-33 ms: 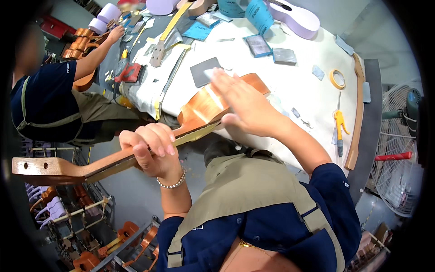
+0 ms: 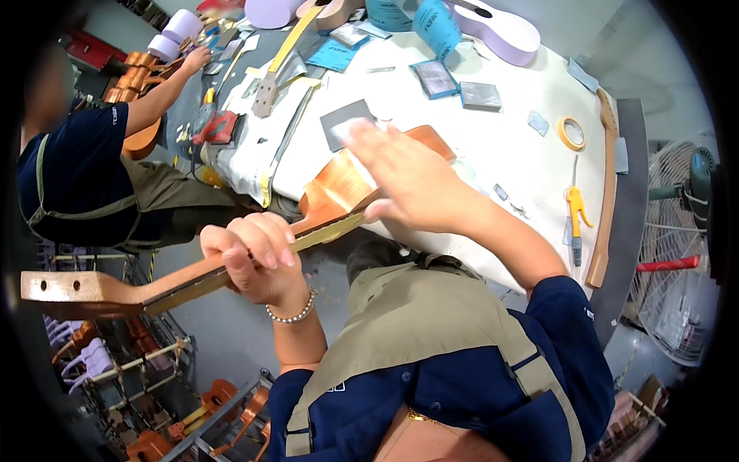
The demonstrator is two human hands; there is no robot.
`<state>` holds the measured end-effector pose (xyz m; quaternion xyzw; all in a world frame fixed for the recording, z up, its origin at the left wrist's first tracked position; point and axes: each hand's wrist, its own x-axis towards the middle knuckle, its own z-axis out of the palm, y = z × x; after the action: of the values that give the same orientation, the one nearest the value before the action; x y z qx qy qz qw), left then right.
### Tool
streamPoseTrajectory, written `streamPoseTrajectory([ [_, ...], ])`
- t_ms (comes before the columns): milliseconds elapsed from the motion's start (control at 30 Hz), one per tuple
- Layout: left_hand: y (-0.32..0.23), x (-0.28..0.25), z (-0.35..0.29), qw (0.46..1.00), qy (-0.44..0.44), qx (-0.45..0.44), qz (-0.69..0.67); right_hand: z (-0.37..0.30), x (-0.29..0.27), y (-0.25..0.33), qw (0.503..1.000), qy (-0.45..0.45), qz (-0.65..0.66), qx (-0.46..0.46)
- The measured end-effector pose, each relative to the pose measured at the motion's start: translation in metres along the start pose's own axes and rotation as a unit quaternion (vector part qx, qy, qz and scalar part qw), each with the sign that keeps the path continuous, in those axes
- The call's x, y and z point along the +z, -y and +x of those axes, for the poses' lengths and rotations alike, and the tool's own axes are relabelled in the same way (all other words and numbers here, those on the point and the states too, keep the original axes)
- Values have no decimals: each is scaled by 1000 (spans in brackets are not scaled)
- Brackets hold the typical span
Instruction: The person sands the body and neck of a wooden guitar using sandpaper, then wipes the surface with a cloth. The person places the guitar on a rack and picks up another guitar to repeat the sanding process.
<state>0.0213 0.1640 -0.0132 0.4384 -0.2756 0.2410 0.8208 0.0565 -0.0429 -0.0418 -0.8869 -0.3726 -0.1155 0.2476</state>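
Observation:
A small wooden ukulele [image 2: 339, 185] is held aslant across the front of me, its headstock [image 2: 73, 286] pointing left. My left hand [image 2: 258, 250] is closed around its neck, with a beaded bracelet on the wrist. A yellowish strip covers the neck's lower side. My right hand [image 2: 404, 175] lies over the shiny brown body, its fingers stretched out and smeared by motion, the thumb at the near edge. A pale sliver shows at the fingertips; what it is I cannot make out. A dark grey sheet [image 2: 344, 122] lies on the table beyond.
On the white-covered table [image 2: 508, 162] are sanding blocks [image 2: 480, 95], blue abrasive sheets [image 2: 332, 55], a tape roll [image 2: 571, 133], a yellow air blow gun [image 2: 576, 208] and a lilac ukulele [image 2: 504, 31]. A co-worker [image 2: 85, 162] stands left. A fan [image 2: 677, 254] is at right, racks [image 2: 146, 362] lower left.
My right hand has slid slightly left over the ukulele's body, its fingers now more blurred. My left hand keeps its hold on the neck.

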Motion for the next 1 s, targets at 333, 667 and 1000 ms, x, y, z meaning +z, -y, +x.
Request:
streamPoseTrajectory([
  [333,-6,-1,-11,998,-52,3,-16,-13,44,-13,961,-106,248,62],
  [667,-19,-31,-28,997,-48,0,-59,-39,45,-33,991,-10,-6,134],
  [1000,-14,-72,-53,898,-438,-40,21,-11,56,-7,998,-27,-31,48],
])
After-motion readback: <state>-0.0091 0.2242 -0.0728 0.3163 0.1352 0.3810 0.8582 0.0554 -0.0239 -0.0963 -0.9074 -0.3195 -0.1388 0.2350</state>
